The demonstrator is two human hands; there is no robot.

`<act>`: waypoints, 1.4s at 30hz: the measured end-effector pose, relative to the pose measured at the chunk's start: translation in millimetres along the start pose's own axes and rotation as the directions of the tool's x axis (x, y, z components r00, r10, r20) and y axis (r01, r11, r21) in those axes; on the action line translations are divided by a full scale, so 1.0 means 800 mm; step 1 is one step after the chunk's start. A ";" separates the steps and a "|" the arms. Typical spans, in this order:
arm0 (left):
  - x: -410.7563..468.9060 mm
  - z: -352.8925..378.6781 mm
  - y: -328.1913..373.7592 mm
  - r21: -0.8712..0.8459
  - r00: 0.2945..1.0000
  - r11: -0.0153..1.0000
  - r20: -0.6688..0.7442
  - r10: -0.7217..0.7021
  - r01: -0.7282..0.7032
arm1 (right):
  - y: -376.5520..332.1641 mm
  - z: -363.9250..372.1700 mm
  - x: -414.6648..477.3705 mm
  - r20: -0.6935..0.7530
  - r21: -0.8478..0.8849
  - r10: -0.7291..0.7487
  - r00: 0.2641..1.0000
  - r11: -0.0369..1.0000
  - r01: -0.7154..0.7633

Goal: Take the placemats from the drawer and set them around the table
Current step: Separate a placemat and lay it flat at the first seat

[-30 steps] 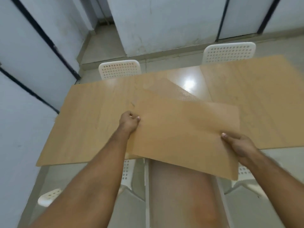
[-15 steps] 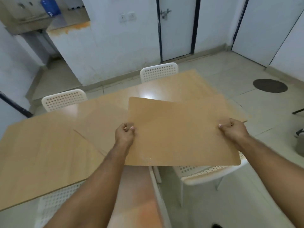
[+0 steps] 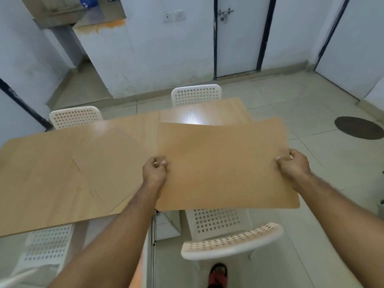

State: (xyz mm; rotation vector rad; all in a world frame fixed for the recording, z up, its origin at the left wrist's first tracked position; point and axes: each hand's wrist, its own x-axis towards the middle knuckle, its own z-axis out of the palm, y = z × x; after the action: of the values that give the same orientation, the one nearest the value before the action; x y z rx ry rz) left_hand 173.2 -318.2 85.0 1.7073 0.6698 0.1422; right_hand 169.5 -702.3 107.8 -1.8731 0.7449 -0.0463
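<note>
A tan rectangular placemat (image 3: 222,165) hangs flat above the right end of the wooden table (image 3: 62,163). My left hand (image 3: 154,169) pinches its left edge and my right hand (image 3: 293,165) grips its right edge. Its near edge reaches past the table's front edge, over a white chair. Faint outlines on the left half of the table hint at another tan mat (image 3: 99,177) lying there, but it blends with the wood and I cannot tell for sure.
Two white perforated chairs (image 3: 196,94) (image 3: 75,116) stand at the far side, and two more (image 3: 226,235) (image 3: 45,248) at the near side. A round dark floor cover (image 3: 358,127) lies at the right. A closed door (image 3: 239,34) is behind the table. My foot (image 3: 217,275) shows below.
My view and the placemat have swung from the table's left half towards its right end. Both hands keep their hold on the mat's side edges.
</note>
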 end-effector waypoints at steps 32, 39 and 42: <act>0.074 0.176 -0.074 0.797 0.991 0.588 -0.117 -0.072 0.137 | 0.084 0.098 0.199 0.248 -0.641 -0.176 0.953 0.708 0.297; 0.047 0.194 -0.100 0.880 0.988 0.474 0.038 -0.150 0.038 | 0.108 0.102 0.191 0.457 -0.763 -0.117 0.882 0.458 0.456; 0.040 0.199 -0.104 0.888 0.983 0.461 0.076 -0.166 0.009 | 0.112 0.100 0.193 0.473 -0.768 -0.113 0.874 0.433 0.471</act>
State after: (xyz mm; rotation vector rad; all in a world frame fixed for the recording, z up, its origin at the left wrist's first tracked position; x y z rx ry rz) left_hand 240.6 -430.7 -41.4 2.6619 0.7724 -0.5269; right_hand 280.3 -736.5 -49.4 -2.8889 0.1019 0.5532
